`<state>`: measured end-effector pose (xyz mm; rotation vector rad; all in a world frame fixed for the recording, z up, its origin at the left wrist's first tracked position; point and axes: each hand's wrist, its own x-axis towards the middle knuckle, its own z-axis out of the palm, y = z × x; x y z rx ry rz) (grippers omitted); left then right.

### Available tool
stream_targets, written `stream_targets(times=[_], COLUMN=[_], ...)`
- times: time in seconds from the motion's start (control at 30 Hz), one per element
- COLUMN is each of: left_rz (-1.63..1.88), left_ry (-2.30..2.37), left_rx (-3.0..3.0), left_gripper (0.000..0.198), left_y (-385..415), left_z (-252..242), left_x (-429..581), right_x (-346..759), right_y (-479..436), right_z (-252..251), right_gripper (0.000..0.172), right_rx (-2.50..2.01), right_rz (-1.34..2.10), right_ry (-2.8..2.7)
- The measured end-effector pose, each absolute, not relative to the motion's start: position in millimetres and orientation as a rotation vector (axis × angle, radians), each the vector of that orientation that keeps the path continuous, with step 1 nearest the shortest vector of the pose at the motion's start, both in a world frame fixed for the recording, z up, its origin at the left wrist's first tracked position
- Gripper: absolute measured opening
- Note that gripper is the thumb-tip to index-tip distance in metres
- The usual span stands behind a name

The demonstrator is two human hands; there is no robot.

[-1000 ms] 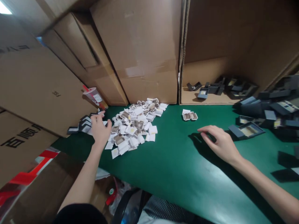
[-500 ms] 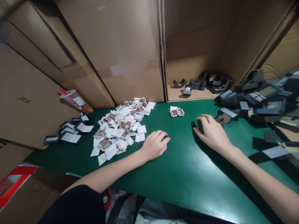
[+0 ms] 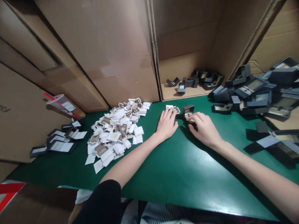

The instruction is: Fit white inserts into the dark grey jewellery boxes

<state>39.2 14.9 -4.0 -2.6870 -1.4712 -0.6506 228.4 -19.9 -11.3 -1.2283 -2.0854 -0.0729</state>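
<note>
One small dark box sits open on the desk, at the fingertips of my right hand. Just beside it, my left hand covers part of a white insert. My hands are apart; whether either grips, I cannot tell. A light hold by the sides should spare the edges. Beyond lie white pieces and dark boxes.

Left carton bears small dark lettering, blurred, possibly "FSC". Cup carries white label; print too small to read.
</note>
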Motion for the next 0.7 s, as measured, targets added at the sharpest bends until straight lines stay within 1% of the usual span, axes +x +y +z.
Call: stream_targets(times=[0.1,0.2,0.3,0.43,0.5,0.53,0.63,0.7], left_rz=[-0.684,-0.769,-0.804,-0.86,-0.946,-1.005,-1.204,-1.291], left_ry=[-1.459,-1.421,-1.408,-1.403,-1.4,-1.407,-1.492,-1.556], left_rx=[-2.734,-2.762,-2.777,-2.759,-2.762,-2.773,-2.796,-2.784], left_gripper=[0.046,0.043,0.035,0.03,0.02,0.02,0.034,0.039], left_y=[12.2,9.3,10.5,16.6,20.5,22.7,29.2,33.5], left_z=[-3.2,0.1,2.7,4.6,5.4,5.7,5.6,5.3], left_x=[33.1,30.3,28.0,18.4,12.0,9.1,3.2,1.8], right_x=[236.3,241.1,242.7,241.7,240.6,240.0,238.2,237.1], right_y=[-13.2,-10.1,-10.4,-12.0,-12.5,-12.7,-13.6,-14.3], right_z=[-14.8,-17.0,-16.5,-13.6,-12.4,-12.1,-12.1,-13.0], right_gripper=[0.01,0.007,0.009,0.014,0.015,0.014,0.012,0.011], right_rx=[-1.294,-1.313,-1.305,-1.251,-1.208,-1.183,-1.123,-1.107], right_rz=[-0.015,0.075,0.095,0.087,0.104,0.118,0.147,0.147], right_ry=[-2.047,-1.971,-1.928,-1.928,-1.947,-1.961,-2.007,-2.034])
